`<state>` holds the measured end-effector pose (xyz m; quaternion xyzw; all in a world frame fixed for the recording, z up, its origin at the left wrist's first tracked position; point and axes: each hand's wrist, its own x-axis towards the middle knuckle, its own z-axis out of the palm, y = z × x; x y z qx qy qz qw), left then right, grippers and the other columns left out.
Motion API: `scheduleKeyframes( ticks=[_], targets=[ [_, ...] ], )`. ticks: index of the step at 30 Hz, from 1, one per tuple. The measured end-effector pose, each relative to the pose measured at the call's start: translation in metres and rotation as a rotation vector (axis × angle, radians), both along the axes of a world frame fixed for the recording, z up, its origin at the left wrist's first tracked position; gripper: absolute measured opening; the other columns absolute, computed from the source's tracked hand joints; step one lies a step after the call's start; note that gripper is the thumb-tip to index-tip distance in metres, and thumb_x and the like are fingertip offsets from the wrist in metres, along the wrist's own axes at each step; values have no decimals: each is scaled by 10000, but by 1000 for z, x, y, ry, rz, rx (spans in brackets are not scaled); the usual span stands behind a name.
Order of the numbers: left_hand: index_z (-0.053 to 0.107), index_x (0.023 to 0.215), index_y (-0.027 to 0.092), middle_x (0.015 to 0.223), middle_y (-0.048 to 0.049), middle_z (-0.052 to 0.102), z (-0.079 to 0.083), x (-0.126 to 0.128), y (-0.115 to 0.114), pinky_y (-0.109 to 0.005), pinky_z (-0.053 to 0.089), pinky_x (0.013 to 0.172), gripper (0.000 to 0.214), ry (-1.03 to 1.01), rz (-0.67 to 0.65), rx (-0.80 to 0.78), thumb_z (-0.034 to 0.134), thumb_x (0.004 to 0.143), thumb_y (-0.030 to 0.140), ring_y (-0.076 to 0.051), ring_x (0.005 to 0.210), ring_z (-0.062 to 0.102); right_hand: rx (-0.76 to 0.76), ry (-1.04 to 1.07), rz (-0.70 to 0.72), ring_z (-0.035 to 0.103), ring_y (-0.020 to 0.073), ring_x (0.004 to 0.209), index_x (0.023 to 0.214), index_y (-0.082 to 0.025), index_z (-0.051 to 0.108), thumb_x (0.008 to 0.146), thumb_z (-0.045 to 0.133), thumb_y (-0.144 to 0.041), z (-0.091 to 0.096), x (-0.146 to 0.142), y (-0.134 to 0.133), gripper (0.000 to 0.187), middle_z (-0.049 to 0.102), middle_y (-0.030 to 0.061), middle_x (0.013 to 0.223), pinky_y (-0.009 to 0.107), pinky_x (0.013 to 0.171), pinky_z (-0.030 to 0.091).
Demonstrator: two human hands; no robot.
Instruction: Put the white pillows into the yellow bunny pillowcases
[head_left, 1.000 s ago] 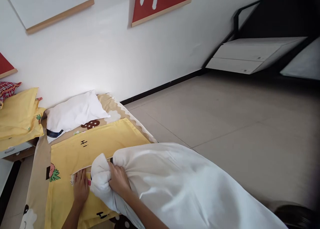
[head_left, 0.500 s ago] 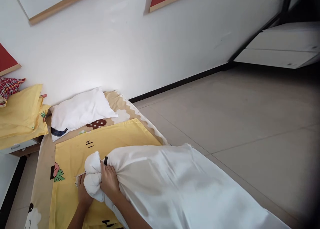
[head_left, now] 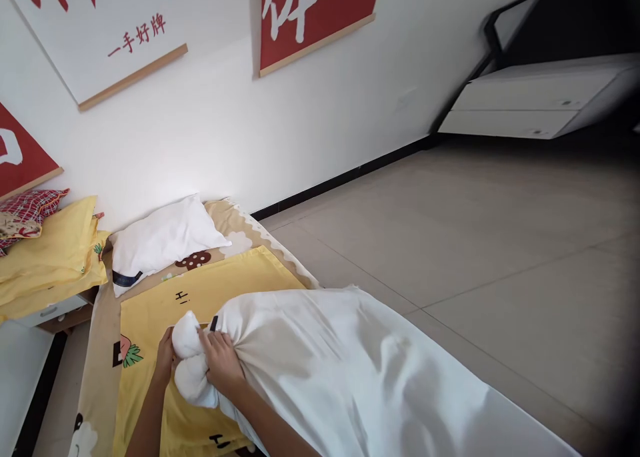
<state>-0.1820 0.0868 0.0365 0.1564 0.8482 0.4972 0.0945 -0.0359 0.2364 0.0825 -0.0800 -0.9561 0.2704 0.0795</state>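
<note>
A white quilt (head_left: pixel 320 357) spreads from the middle to the lower right, over part of a yellow cloth cover (head_left: pixel 220 277) printed with pineapples and "Hi". My right hand (head_left: pixel 223 358) is closed around a gathered end of the quilt, and two puffy white lobes bulge out to the left of its fingers. A small black tab shows just above that grip. On the lobes' left side, my left hand (head_left: pixel 165 356) has its fingers curled on an edge of the yellow cover. Its fingertips are partly hidden behind the white bundle.
A white pillow (head_left: pixel 165 240) lies at the bed's (head_left: pixel 97 350) wall end. Folded yellow bedding (head_left: pixel 50 257) and a plaid cushion (head_left: pixel 37 210) are stacked on a small cabinet (head_left: pixel 55 310) at left. Tiled floor (head_left: pixel 425 230) extends right toward white drawers (head_left: pixel 515 107).
The view has tilted up, showing more of the wall scrolls. My left hand has moved up along the white bundle, lifting the yellow cover's edge. My right hand keeps its grip on the quilt.
</note>
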Motion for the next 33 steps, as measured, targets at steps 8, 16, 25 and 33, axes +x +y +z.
scheduleKeyframes(
  ticks=[8, 16, 25, 33],
  targets=[
    [494, 1361, 159, 1496, -132, 442, 40, 23, 23, -386, 279, 1189, 522, 187, 24, -170, 347, 915, 386, -221, 1429, 347, 99, 8, -4, 521, 312, 1094, 1398, -124, 453, 627, 644, -82, 9, -23, -4, 795, 631, 168, 1136, 424, 990, 287],
    [575, 1286, 185, 1478, -157, 438, 98, 106, 83, -569, 202, 1182, 476, 532, -5, -349, 328, 949, 413, -342, 1432, 290, 68, 126, -178, 496, 273, 1011, 1177, -146, 563, 756, 503, -106, 66, -1, 53, 428, 627, 119, 1088, 374, 902, 300],
    [283, 1489, 205, 1554, -142, 306, 223, 161, 126, -491, 306, 1173, 626, 581, 7, 7, 437, 943, 470, -312, 1450, 272, 145, 595, -436, 417, 240, 826, 979, -178, 597, 626, 495, -36, 170, 47, 88, 394, 581, 69, 858, 356, 794, 304],
    [-10, 1546, 285, 1598, -81, 249, 281, 179, 133, -420, 421, 1120, 728, 435, -82, 575, 383, 952, 435, -261, 1423, 362, 182, 826, -497, 401, 229, 789, 991, -182, 580, 568, 457, -9, 236, 79, 96, 473, 553, 54, 834, 351, 741, 311]
  ],
)
